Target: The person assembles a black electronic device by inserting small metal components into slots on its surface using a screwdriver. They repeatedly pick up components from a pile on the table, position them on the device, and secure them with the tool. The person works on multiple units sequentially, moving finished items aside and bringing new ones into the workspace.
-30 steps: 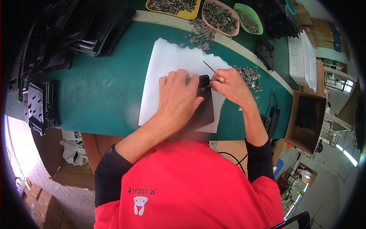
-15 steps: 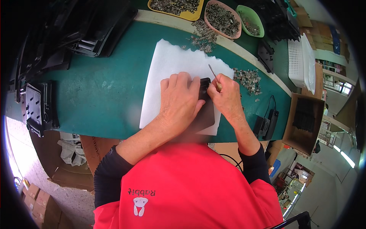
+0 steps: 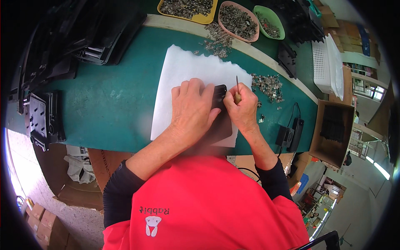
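Observation:
A black plastic panel (image 3: 223, 125) lies on a white sheet (image 3: 166, 75) of soft-looking padding. My left hand (image 3: 192, 104) rests over the panel's left part and grips it, its thumb across the surface; the hand hides that side. At the panel's far right corner, my right hand (image 3: 242, 106) is closed round a slim tool (image 3: 238, 98) with a yellowish handle and a thin metal shaft pointing away from me. Its fingertips are at the panel's edge; whether they also pinch a small part is hidden. Small metal clips (image 3: 268, 86) lie loose right of the sheet.
Beyond a pale strip stand a yellow tray (image 3: 203, 19), a pink bowl (image 3: 221, 21) and a green bowl (image 3: 282, 32), all with small metal parts. Black plastic parts (image 3: 39, 121) stand at the left. A black adapter (image 3: 296, 135) and a cardboard box (image 3: 332, 157) are at the right.
The tool's shaft has swung from leaning left to nearly upright. My right hand has turned slightly, still by the panel's corner. The left hand keeps its place on the panel.

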### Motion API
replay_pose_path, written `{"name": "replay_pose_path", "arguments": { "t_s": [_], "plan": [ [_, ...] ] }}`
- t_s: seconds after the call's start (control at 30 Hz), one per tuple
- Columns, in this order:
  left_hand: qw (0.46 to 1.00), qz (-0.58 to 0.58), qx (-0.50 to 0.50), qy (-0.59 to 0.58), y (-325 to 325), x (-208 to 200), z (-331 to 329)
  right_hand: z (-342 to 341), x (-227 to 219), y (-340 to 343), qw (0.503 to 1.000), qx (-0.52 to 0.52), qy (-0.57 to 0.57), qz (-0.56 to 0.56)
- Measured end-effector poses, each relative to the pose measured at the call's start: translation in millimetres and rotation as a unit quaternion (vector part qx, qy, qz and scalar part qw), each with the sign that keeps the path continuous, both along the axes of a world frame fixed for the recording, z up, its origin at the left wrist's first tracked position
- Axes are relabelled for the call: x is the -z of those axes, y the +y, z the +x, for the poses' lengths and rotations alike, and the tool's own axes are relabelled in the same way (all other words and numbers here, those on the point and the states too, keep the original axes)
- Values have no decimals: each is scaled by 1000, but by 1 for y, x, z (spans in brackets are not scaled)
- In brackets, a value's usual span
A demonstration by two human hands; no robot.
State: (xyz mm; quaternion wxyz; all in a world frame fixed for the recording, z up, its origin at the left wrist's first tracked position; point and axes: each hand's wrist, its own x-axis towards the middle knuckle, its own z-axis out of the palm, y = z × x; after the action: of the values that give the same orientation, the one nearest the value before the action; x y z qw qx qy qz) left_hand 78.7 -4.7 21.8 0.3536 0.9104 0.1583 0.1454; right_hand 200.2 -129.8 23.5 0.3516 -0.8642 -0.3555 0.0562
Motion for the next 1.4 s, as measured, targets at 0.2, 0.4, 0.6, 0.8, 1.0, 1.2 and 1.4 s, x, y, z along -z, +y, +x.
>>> {"name": "replay_pose_path", "arguments": {
  "t_s": [0.2, 0.4, 0.6, 0.8, 1.0, 1.2, 1.4],
  "plan": [
    [1000, 2, 2, 2, 0, -1, 1, 1, 0, -2, 1000, 5, -1, -6],
    [1000, 8, 0, -6, -1, 0, 1, 16, -3, -2, 992, -54, -3, -115],
    [1000, 5, 4, -14, -1, 1, 1, 2, 1, -6, 997, -49, -56, 4],
    [1000, 7, -1, -9, 0, 1, 0, 9, 2, -9, 998, -61, -6, 2],
    [1000, 7, 0, -12, -2, 2, 1, 10, -2, -3, 998, -63, 18, -18],
    [1000, 6, 6, -7, -2, 2, 0, 6, -4, -2, 994, -75, -38, -68],
    [1000, 24, -2, -20, -1, 4, 2, 20, -19, 3, 977, -47, 150, -147]
  ]
}}
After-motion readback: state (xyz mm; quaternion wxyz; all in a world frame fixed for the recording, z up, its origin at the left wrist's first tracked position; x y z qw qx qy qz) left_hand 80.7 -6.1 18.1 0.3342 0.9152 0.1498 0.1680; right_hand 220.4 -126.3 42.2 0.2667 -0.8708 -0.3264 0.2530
